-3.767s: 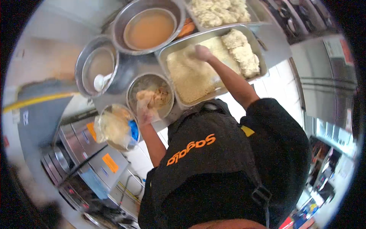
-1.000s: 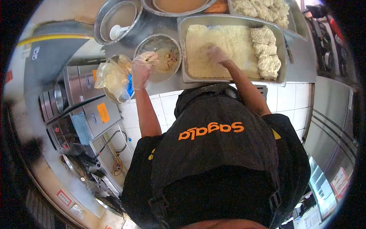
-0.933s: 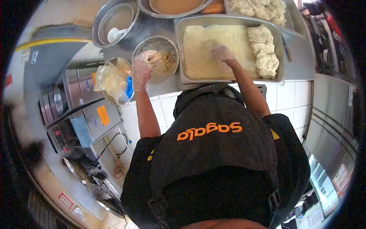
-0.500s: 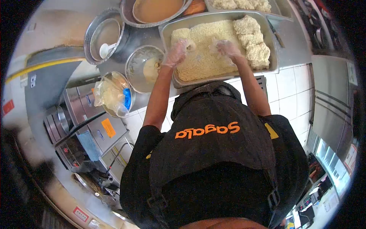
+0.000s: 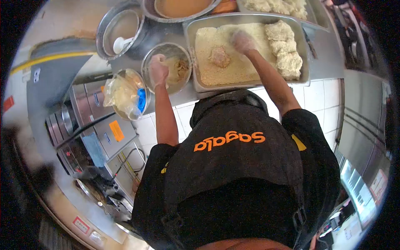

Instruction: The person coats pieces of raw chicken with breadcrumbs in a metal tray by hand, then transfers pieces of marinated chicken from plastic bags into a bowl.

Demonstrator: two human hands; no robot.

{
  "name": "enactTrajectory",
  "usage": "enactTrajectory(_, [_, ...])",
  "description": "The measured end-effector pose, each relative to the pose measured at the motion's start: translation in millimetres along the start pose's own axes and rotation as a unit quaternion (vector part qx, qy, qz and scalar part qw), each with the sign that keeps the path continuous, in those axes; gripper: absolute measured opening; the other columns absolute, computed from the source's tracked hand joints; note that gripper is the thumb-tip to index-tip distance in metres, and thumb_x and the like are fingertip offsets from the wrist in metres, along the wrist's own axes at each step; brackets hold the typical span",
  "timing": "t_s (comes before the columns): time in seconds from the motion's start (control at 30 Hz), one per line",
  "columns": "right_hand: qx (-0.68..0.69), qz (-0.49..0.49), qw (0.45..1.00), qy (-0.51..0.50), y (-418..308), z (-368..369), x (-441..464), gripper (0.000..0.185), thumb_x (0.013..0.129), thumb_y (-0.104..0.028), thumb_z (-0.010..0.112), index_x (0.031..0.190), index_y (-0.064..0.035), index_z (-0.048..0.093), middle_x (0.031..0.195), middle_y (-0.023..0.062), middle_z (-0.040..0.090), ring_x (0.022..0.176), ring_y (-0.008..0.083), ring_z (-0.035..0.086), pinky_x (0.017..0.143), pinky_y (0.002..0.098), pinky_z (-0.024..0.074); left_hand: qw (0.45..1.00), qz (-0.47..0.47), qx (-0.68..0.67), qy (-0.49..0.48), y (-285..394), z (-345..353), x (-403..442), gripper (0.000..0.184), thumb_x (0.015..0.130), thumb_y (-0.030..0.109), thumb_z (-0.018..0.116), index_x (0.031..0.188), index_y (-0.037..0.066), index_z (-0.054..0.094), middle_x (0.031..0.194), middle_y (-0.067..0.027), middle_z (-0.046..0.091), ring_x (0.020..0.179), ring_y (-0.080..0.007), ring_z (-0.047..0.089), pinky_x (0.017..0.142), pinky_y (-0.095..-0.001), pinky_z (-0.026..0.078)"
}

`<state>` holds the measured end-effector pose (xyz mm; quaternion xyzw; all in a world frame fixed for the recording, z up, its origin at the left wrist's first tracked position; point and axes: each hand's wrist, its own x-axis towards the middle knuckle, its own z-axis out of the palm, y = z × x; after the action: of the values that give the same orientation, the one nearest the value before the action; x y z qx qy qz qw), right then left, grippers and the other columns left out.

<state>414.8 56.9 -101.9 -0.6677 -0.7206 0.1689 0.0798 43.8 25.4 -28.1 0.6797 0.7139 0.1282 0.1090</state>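
My left hand (image 5: 159,69), in a thin clear glove, is over the left side of a metal bowl (image 5: 146,80). Its fingers are curled in, and what they may hold is hidden. Pale liquid and brownish scraps (image 5: 181,70) lie in that bowl. My right hand (image 5: 243,41), also gloved and smeared by motion, is above the pale crumbs (image 5: 233,73) in a large metal tray (image 5: 306,62). Left of it, a pinkish piece of what looks like raw meat (image 5: 219,57) lies on the crumbs. Several crumb-coated pieces (image 5: 288,62) are lined up along the tray's right side.
Behind stand a basin (image 5: 143,10) of orange-brown liquid and a bowl with a white ladle (image 5: 121,45). A container holding a plastic bag (image 5: 121,93) is at the left. More coated pieces (image 5: 277,6) fill a back tray. A dark-handled tool (image 5: 312,50) lies right.
My left hand has left the crumb tray and moved left over the metal bowl. My right hand has shifted slightly up in the tray. The pinkish piece now shows on the crumbs.
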Motion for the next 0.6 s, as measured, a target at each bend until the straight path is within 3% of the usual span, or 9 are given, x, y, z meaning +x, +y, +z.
enactTrajectory(0.03, [-0.014, -0.019, 0.999, -0.03, 8.4, 11.9, -1.7, 0.033, 0.08, -0.029, 0.049, 0.1, -0.0036, 0.058, 0.092, 0.0187, 0.062, 0.082, 0.0332, 0.06, 0.076, 0.0418, 0.0457, 0.998, -0.019, 0.064, -0.008, -23.3, 20.3, 0.8, 0.028, 0.072, 0.021, 0.058, 0.095, 0.006, 0.061, 0.093, -0.0167, 0.06, 0.085, -0.0319, 0.058, 0.076, -0.0405, 0.044])
enactTrajectory(0.13, [-0.019, 0.017, 0.998, -0.053, 48.0, 33.8, -37.2, 0.034, 0.083, -0.031, 0.046, 0.098, -0.0026, 0.058, 0.092, 0.0189, 0.061, 0.079, 0.0317, 0.06, 0.073, 0.0407, 0.0459, 0.967, -0.162, -0.151, -0.126, -31.7, 53.3, -12.8, 0.033, 0.076, 0.024, 0.055, 0.103, 0.005, 0.059, 0.102, -0.0177, 0.06, 0.092, -0.0309, 0.058, 0.08, -0.0408, 0.044])
enactTrajectory(0.17, [-0.057, 0.063, 0.994, -0.068, 67.2, 49.4, -38.9, 0.034, 0.084, -0.031, 0.045, 0.096, -0.0021, 0.059, 0.091, 0.0189, 0.061, 0.078, 0.0315, 0.06, 0.072, 0.0402, 0.0459, 0.967, -0.152, -0.118, -0.167, -14.9, 49.4, -14.7, 0.035, 0.077, 0.025, 0.054, 0.104, 0.005, 0.058, 0.104, -0.018, 0.059, 0.094, -0.0307, 0.057, 0.08, -0.0404, 0.044])
enactTrajectory(0.23, [0.006, 0.022, 0.998, -0.06, 50.3, 2.4, -74.3, 0.033, 0.084, -0.029, 0.045, 0.097, -0.002, 0.059, 0.092, 0.0192, 0.061, 0.079, 0.0329, 0.059, 0.071, 0.0401, 0.0457, 0.958, -0.134, -0.053, -0.248, 22.5, 26.8, -19.7, 0.038, 0.079, 0.027, 0.052, 0.108, 0.004, 0.057, 0.108, -0.0186, 0.057, 0.099, -0.0303, 0.056, 0.082, -0.0395, 0.044])
enactTrajectory(0.33, [0.053, -0.005, 0.989, -0.139, 22.3, -30.2, -111.2, 0.032, 0.085, -0.027, 0.046, 0.102, -0.0025, 0.058, 0.094, 0.0177, 0.061, 0.082, 0.0317, 0.059, 0.073, 0.0385, 0.0461, 0.959, -0.01, 0.04, -0.281, -22.6, 98.3, -3.7, 0.039, 0.077, 0.027, 0.053, 0.107, 0.002, 0.057, 0.106, -0.018, 0.058, 0.096, -0.0304, 0.057, 0.079, -0.0367, 0.044])
enactTrajectory(0.4, [0.205, -0.038, 0.963, -0.171, 34.4, -12.8, -114.2, 0.033, 0.086, -0.026, 0.046, 0.108, -0.0038, 0.056, 0.097, 0.0154, 0.061, 0.086, 0.0288, 0.058, 0.076, 0.0368, 0.0458, 0.962, 0.011, 0.006, -0.273, -35.4, 115.9, 0.5, 0.036, 0.076, 0.025, 0.055, 0.104, 0.002, 0.059, 0.103, -0.0175, 0.059, 0.09, -0.0291, 0.058, 0.077, -0.036, 0.045])
enactTrajectory(0.47, [0.483, -0.101, 0.857, -0.147, 71.2, 51.2, -114.0, 0.036, 0.087, -0.027, 0.045, 0.115, -0.006, 0.053, 0.1, 0.0126, 0.061, 0.092, 0.025, 0.056, 0.082, 0.0351, 0.0447, 0.955, -0.019, -0.084, -0.283, -45.2, 121.0, 2.4, 0.035, 0.074, 0.024, 0.058, 0.102, 0.003, 0.06, 0.1, -0.0166, 0.06, 0.088, -0.0287, 0.058, 0.076, -0.0361, 0.045])
enactTrajectory(0.57, [0.441, 0.179, 0.845, -0.243, -13.2, -26.6, -103.5, 0.039, 0.086, -0.029, 0.047, 0.114, -0.0028, 0.055, 0.117, 0.0127, 0.054, 0.108, 0.023, 0.049, 0.091, 0.0321, 0.0382, 0.932, -0.091, -0.212, -0.281, -49.2, 110.0, 8.6, 0.035, 0.07, 0.022, 0.062, 0.101, 0.005, 0.06, 0.096, -0.0141, 0.062, 0.087, -0.0277, 0.058, 0.075, -0.0366, 0.045])
enactTrajectory(0.6, [0.478, 0.178, 0.825, -0.243, -19.2, -32.3, -95.9, 0.038, 0.086, -0.028, 0.047, 0.113, -0.0027, 0.056, 0.115, 0.0124, 0.056, 0.105, 0.0227, 0.051, 0.09, 0.0323, 0.0389, 0.941, -0.087, -0.198, -0.261, -36.1, 86.9, 5.2, 0.034, 0.072, 0.021, 0.062, 0.101, 0.004, 0.06, 0.095, -0.0128, 0.062, 0.085, -0.0261, 0.058, 0.073, -0.0359, 0.045])
